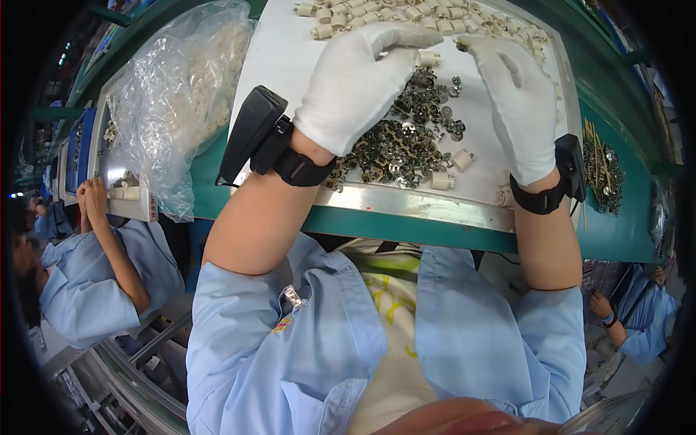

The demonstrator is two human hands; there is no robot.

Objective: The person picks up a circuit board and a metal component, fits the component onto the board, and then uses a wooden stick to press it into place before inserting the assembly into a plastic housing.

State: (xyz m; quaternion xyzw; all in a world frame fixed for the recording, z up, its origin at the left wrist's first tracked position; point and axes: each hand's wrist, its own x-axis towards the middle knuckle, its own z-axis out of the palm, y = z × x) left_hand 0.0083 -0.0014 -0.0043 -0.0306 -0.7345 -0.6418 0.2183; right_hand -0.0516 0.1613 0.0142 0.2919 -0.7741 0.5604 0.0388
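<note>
My left hand (pixel 355 87), in a white glove, reaches over the tray with its thumb and fingers closed about a small white cylindrical part (pixel 429 59). My right hand (pixel 518 109), also gloved in white, faces it from the right. Its fingertips pinch a small dark metal piece (pixel 462 46), a short gap from the white part. Below and between the hands lies a heap of small dark and shiny metal pieces (pixel 406 148). Many more white cylindrical parts (pixel 420 11) cover the far end of the tray. A few loose ones (pixel 462 159) lie near the heap.
The white tray (pixel 268 58) has a metal rim (pixel 420 206) and rests on a green bench (pixel 348 225). A clear plastic bag (pixel 181 109) of white parts stands left. At the right, metal pieces hang bunched on thin sticks (pixel 602 170). Co-workers (pixel 109 268) sit on both sides.
</note>
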